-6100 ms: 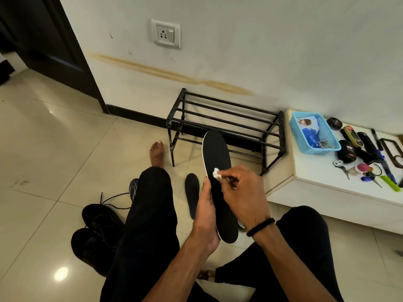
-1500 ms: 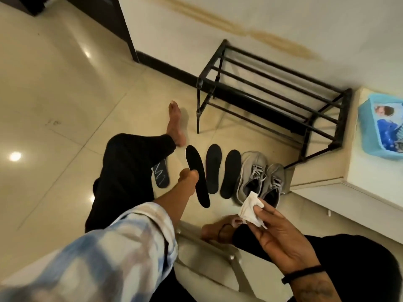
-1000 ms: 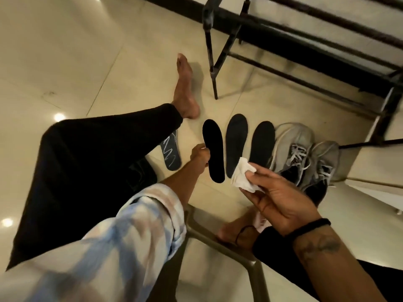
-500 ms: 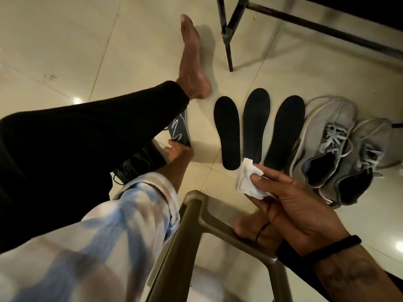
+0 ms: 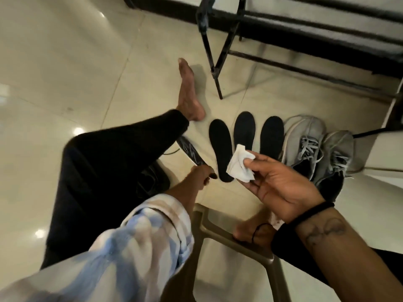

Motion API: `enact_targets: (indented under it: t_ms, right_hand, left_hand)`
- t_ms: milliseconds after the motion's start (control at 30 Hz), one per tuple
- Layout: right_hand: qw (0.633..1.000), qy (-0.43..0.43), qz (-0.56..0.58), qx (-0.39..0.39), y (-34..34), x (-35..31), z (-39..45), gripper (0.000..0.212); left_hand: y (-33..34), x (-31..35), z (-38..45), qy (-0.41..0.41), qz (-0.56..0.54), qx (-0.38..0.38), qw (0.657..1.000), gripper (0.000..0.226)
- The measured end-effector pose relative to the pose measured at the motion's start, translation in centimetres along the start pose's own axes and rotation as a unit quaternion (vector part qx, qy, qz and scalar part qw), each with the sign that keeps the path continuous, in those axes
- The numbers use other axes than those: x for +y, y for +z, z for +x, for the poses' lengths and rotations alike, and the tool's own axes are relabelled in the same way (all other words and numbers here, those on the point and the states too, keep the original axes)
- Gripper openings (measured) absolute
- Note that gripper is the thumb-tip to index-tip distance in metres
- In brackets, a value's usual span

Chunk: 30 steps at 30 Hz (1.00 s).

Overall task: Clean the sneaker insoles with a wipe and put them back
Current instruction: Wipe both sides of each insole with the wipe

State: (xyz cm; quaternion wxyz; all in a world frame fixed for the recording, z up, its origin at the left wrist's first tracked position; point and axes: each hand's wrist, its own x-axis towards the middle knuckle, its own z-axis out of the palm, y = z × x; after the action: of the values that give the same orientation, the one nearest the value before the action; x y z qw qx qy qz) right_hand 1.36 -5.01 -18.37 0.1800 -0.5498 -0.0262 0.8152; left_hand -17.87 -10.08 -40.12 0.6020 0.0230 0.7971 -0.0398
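Pinching the white wipe (image 5: 239, 163), the right hand (image 5: 281, 184) hovers near three black insoles (image 5: 244, 132) beside the grey sneakers (image 5: 314, 144), while the left hand (image 5: 200, 174) grips a fourth insole (image 5: 189, 150), none yet refitted.

Glossy tiled floor (image 5: 65, 62) under three black insoles (image 5: 220, 147), patterned insole (image 5: 189, 150), grey sneakers (image 5: 305, 142), rack (image 5: 214, 68)
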Motion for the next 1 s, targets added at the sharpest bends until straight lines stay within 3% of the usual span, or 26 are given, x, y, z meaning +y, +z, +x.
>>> enact_targets:
  t_ms: [200, 433, 600, 733, 900, 1000]
  right_hand:
    - [0.996, -0.077, 0.025, -0.046, 1.8, -2.5, -7.0, 0.036]
    - [0.976, -0.189, 0.027, -0.107, 2.4, -2.8, -17.6, 0.036]
    - [0.953, -0.283, 0.015, -0.109, 2.8, -2.2, -23.7, 0.046]
    - [0.93, -0.352, 0.027, -0.099, 2.3, -1.2, -27.4, 0.041]
    - [0.899, -0.405, 0.011, -0.168, 2.5, 1.5, -32.1, 0.051]
    - [0.897, -0.405, -0.028, -0.176, 3.0, 3.1, -33.5, 0.05]
  left_hand:
    - [0.4, 1.8, -10.4, 0.102, 0.051, -0.155, 0.981, 0.01]
    - [-4.5, 3.3, -25.9, 0.278, 0.155, -0.201, 0.926, 0.031]
    - [-6.7, -1.6, -37.3, 0.486, 0.123, -0.141, 0.853, 0.041]
    - [-6.0, -7.7, -43.9, 0.601, 0.064, -0.152, 0.782, 0.066]
    - [-3.6, -14.1, -47.7, 0.656, -0.008, -0.219, 0.722, 0.089]
    - [-2.8, -15.2, -48.4, 0.65, -0.099, -0.289, 0.695, 0.08]
